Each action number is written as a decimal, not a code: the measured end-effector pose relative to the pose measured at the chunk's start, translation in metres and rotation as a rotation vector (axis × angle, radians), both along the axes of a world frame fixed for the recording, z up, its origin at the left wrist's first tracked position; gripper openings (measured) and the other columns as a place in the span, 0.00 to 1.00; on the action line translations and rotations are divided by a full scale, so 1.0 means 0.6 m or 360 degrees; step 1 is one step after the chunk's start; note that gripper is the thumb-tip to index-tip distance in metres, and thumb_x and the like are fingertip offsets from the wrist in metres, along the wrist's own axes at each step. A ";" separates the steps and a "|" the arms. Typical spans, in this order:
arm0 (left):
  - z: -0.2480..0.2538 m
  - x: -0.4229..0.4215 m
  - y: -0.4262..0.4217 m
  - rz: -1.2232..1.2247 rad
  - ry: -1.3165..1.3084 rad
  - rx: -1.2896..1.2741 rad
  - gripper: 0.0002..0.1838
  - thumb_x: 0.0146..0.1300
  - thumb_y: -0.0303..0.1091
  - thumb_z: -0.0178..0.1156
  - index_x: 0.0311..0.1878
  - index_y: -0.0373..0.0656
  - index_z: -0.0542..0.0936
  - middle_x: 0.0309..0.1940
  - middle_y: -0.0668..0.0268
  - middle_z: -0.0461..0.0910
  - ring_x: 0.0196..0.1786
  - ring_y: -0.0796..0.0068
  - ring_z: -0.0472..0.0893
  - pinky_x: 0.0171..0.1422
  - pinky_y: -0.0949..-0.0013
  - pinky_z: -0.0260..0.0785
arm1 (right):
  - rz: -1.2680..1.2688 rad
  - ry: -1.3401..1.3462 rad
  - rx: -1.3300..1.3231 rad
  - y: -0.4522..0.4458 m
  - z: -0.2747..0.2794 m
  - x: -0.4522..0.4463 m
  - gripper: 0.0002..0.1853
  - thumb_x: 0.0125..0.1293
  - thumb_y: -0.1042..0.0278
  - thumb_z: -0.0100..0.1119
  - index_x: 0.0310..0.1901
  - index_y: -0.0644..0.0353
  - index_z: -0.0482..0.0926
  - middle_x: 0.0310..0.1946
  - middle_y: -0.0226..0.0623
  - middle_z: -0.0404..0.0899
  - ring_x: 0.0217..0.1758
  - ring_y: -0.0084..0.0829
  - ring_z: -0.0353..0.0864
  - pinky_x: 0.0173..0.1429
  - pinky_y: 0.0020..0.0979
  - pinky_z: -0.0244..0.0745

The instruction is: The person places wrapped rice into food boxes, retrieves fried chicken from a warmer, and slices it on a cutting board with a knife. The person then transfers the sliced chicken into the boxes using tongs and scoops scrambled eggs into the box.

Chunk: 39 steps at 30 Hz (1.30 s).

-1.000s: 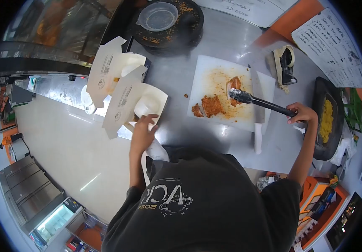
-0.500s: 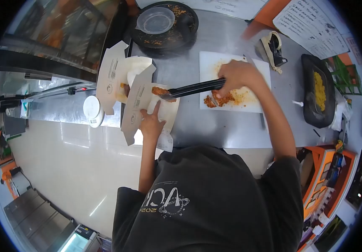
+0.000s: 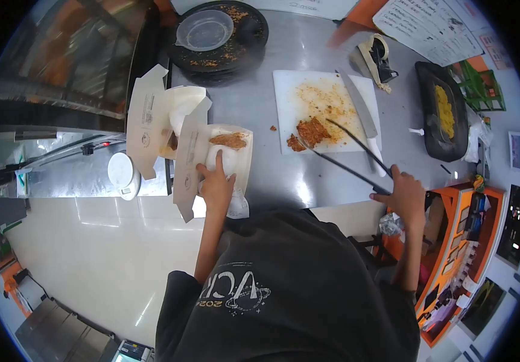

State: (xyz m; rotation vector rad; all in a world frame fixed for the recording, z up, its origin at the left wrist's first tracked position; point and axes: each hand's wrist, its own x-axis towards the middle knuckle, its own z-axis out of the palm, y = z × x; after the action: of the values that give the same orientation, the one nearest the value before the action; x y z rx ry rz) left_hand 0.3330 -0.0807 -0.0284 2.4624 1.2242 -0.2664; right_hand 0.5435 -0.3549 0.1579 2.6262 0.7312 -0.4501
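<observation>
My right hand (image 3: pixel 406 196) grips the black tongs (image 3: pixel 356 172), whose spread tips reach over the cutting board (image 3: pixel 287 99) on either side of a piece of breaded fried chicken (image 3: pixel 312 131). A smaller chicken bit (image 3: pixel 295 143) lies beside it. Fingers apart, my left hand (image 3: pixel 216 192) rests on the open paper box (image 3: pixel 243 175), its index finger against a white mound (image 3: pixel 213 158) that looks like rice. One chicken strip (image 3: pixel 228 140) lies in the box above that mound. A knife (image 3: pixel 359 107) lies along the board's right side.
A second open box (image 3: pixel 145 120) stands left of the first, near a white scale (image 3: pixel 123 172). At the back sits a round black tray (image 3: pixel 248 36) with a plastic bowl (image 3: pixel 206 30). A tape dispenser (image 3: pixel 377 60) and a black tray of yellow food (image 3: pixel 426 114) are to the right.
The tongs have let go of the chicken strip, now lying in the box. My right hand has swung down and right, turning the opened tongs toward the chicken on the board. My left hand stays at the box.
</observation>
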 end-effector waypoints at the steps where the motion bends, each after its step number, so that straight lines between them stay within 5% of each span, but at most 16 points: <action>1: -0.003 -0.001 0.001 -0.0002 -0.0028 -0.0018 0.41 0.51 0.40 0.64 0.67 0.59 0.54 0.58 0.32 0.50 0.28 0.46 0.79 0.38 0.58 0.75 | -0.0002 -0.0018 -0.0024 -0.013 -0.015 -0.012 0.36 0.38 0.43 0.70 0.45 0.58 0.70 0.29 0.43 0.77 0.33 0.45 0.78 0.36 0.40 0.73; 9: 0.016 0.006 0.004 0.0001 0.0009 -0.0126 0.41 0.50 0.39 0.65 0.66 0.57 0.55 0.55 0.36 0.55 0.35 0.47 0.78 0.45 0.56 0.71 | -0.0193 -0.0113 0.0035 -0.030 -0.089 -0.047 0.31 0.45 0.46 0.68 0.48 0.55 0.72 0.28 0.38 0.78 0.31 0.40 0.81 0.34 0.40 0.74; 18: -0.009 -0.012 0.004 -0.0090 -0.0089 0.0024 0.43 0.50 0.40 0.65 0.67 0.62 0.53 0.55 0.37 0.54 0.29 0.45 0.78 0.40 0.52 0.73 | -0.0204 -0.0144 0.0215 -0.051 -0.105 -0.037 0.27 0.44 0.49 0.68 0.43 0.55 0.72 0.27 0.40 0.79 0.31 0.44 0.80 0.34 0.42 0.74; 21: 0.006 -0.008 0.002 -0.0060 -0.0153 -0.0051 0.43 0.49 0.38 0.66 0.67 0.58 0.54 0.48 0.37 0.61 0.41 0.42 0.75 0.46 0.55 0.69 | -0.0219 -0.0132 0.0254 -0.060 -0.109 -0.033 0.26 0.44 0.49 0.69 0.41 0.54 0.72 0.25 0.40 0.80 0.30 0.45 0.80 0.34 0.43 0.74; 24: 0.008 -0.008 0.001 -0.0051 -0.0153 -0.0042 0.43 0.49 0.38 0.66 0.67 0.59 0.54 0.49 0.37 0.61 0.41 0.43 0.75 0.46 0.55 0.69 | -0.0271 -0.0053 0.0264 -0.068 -0.109 -0.023 0.25 0.44 0.48 0.69 0.39 0.55 0.72 0.24 0.40 0.80 0.30 0.45 0.81 0.34 0.43 0.74; 27: 0.011 -0.006 0.002 -0.0023 -0.0102 -0.0088 0.43 0.49 0.39 0.66 0.67 0.60 0.54 0.49 0.38 0.61 0.41 0.42 0.75 0.46 0.55 0.70 | -0.0305 -0.0007 0.0320 -0.086 -0.116 -0.015 0.24 0.45 0.48 0.69 0.38 0.55 0.72 0.24 0.40 0.80 0.30 0.44 0.81 0.35 0.42 0.74; 30: -0.013 -0.016 0.004 -0.0108 -0.0183 0.0054 0.44 0.49 0.40 0.66 0.68 0.63 0.52 0.53 0.36 0.56 0.29 0.44 0.78 0.37 0.53 0.74 | -0.0387 0.0092 0.0387 -0.105 -0.120 -0.001 0.26 0.45 0.45 0.68 0.39 0.54 0.72 0.26 0.41 0.80 0.31 0.46 0.81 0.35 0.44 0.74; 39: -0.020 -0.022 0.004 -0.0146 -0.0205 0.0101 0.44 0.49 0.40 0.66 0.68 0.63 0.52 0.53 0.35 0.56 0.28 0.44 0.78 0.38 0.55 0.74 | -0.0462 -0.0058 0.0656 -0.110 -0.070 0.009 0.26 0.44 0.46 0.68 0.36 0.59 0.74 0.20 0.45 0.77 0.29 0.48 0.79 0.33 0.41 0.72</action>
State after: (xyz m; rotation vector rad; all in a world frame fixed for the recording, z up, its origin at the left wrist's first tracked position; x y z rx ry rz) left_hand 0.3198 -0.0781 -0.0403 2.5502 1.0840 -0.0930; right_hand 0.5489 -0.4207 0.1161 3.1391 0.4694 -0.3579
